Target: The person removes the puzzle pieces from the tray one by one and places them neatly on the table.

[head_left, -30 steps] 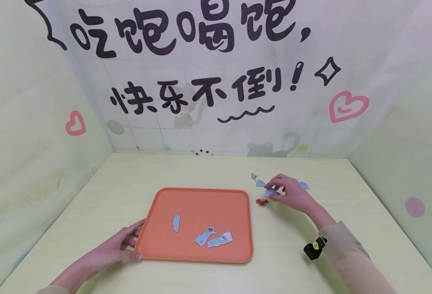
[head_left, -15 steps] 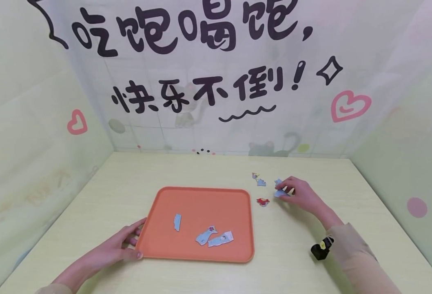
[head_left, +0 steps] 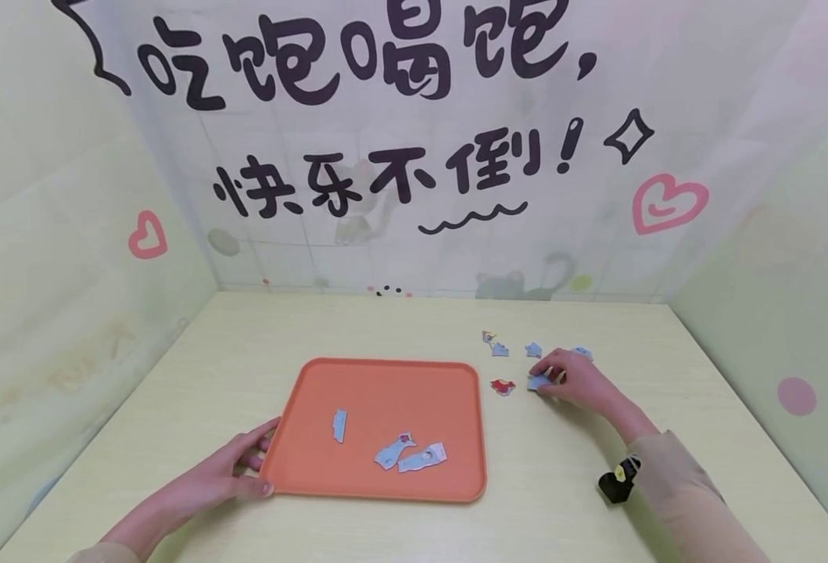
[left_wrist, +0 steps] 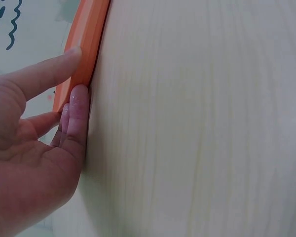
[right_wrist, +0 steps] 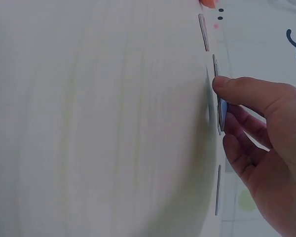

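My left hand (head_left: 227,469) holds the left edge of an orange tray (head_left: 357,489), its thumb on the near-left corner. In the left wrist view the thumb lies on the tray rim (left_wrist: 81,59) and the fingers are against its outer side. My right hand (head_left: 575,379) pinches a light blue puzzle piece (head_left: 538,382) right of the tray, low over the table. The right wrist view shows that piece (right_wrist: 223,111) edge-on between thumb and fingers. On the tray lie a narrow blue piece (head_left: 339,425), a blue piece with a purple patch (head_left: 389,453) and a pale-ended piece (head_left: 422,459).
Beyond the right hand are a small blue piece (head_left: 534,350) and another (head_left: 582,353) partly behind the hand. A red piece (head_left: 503,387) lies beside the tray's right edge. Farther back, a yellowish piece (head_left: 489,337) meets a blue one (head_left: 500,350). A printed cloth wall stands behind.
My right hand has moved right, then slightly nearer, with the blue piece in its fingers, uncovering the red piece and a small blue piece. The left hand and tray stay put.
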Demonstrator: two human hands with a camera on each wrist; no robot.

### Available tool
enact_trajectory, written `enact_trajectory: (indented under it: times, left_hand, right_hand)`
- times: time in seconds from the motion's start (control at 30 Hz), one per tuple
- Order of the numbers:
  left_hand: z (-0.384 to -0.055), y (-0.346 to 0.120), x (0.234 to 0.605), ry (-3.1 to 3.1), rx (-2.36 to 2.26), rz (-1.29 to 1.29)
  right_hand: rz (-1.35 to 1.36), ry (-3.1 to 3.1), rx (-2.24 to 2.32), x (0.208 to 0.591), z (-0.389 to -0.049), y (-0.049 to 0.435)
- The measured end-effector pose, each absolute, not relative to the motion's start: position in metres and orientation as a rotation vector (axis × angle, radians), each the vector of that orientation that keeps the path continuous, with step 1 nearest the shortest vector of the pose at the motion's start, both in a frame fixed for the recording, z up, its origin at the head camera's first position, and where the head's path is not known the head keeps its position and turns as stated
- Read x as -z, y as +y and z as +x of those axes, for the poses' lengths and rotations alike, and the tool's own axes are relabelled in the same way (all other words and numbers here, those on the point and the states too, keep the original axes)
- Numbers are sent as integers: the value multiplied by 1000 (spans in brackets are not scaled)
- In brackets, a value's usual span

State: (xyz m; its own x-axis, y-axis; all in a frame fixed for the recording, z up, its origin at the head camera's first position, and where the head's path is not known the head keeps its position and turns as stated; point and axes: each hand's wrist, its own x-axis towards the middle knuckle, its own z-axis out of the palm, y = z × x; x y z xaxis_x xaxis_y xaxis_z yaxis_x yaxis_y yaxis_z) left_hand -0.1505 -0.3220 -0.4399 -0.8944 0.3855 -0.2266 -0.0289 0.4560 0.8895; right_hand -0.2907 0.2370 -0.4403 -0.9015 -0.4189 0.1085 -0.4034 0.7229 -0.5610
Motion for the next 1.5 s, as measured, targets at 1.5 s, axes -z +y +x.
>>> enact_trajectory:
  times: [1.5]
  left_hand:
    - [-151, -321, 439, 2340, -1395, 277]
  right_hand:
    - [-719, 2746, 1059, 453, -292, 246]
